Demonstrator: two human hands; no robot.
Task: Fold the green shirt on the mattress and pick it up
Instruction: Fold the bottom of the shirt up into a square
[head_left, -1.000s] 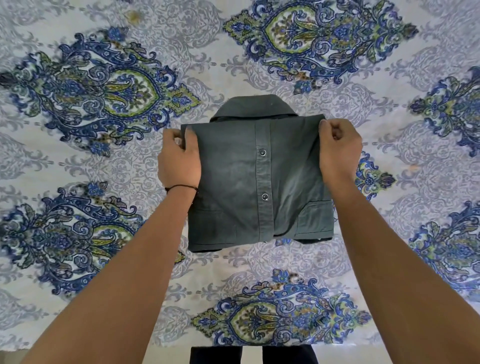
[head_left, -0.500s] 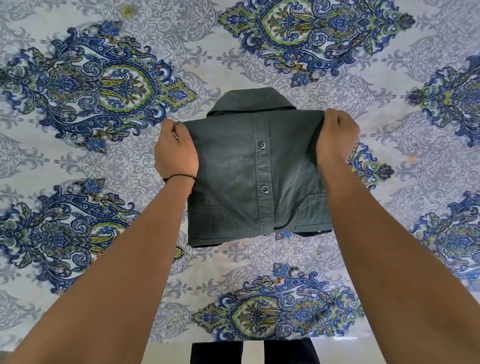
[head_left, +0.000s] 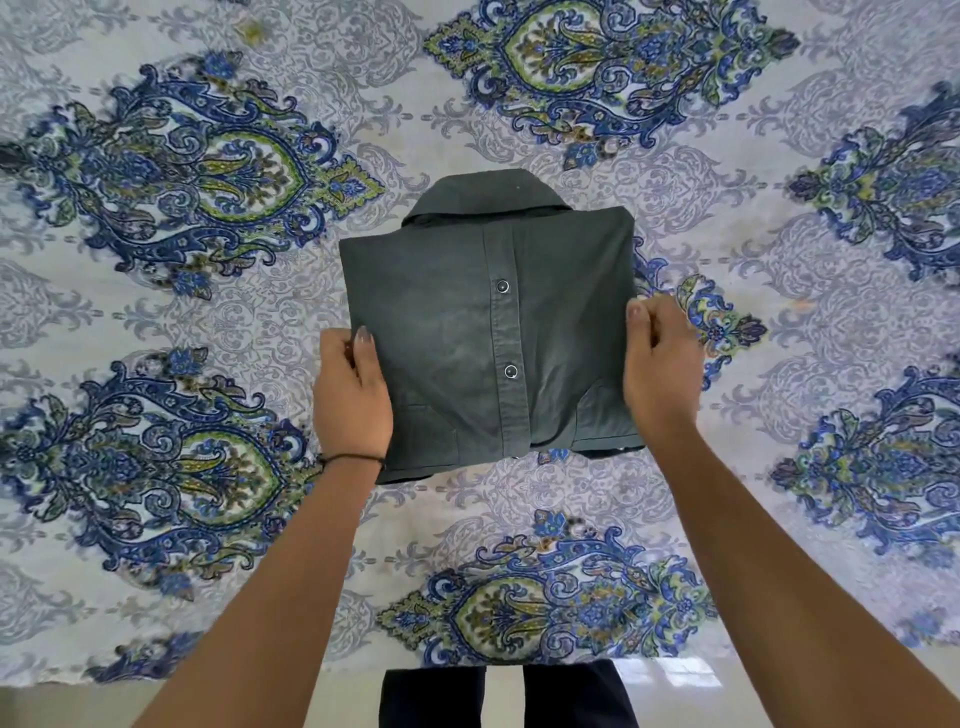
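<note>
The green shirt is lying folded into a compact rectangle on the mattress, roughly at the centre of the view, collar pointing away from the person and button placket facing up with two buttons showing. The mattress is wearing a patterned sheet with blue and green paisley medallions on a pale grey ground.

The left hand is gripping the shirt's left edge near the lower corner, thumb lying on top of the fabric, the other fingers tucked under and not showing. The right hand is gripping the right edge at about mid-height, thumb pressing on top, fingers curled around the side. So both grips are closing on the shirt from opposite sides.

Cannot tell if the shirt is lifting off the sheet; the bottom hem is looking slightly raised at the right corner. A thin dark band is sitting on the left wrist. Both forearms are reaching in from the bottom corners. The person's dark trousers are showing at the bottom edge, beside the mattress edge.
</note>
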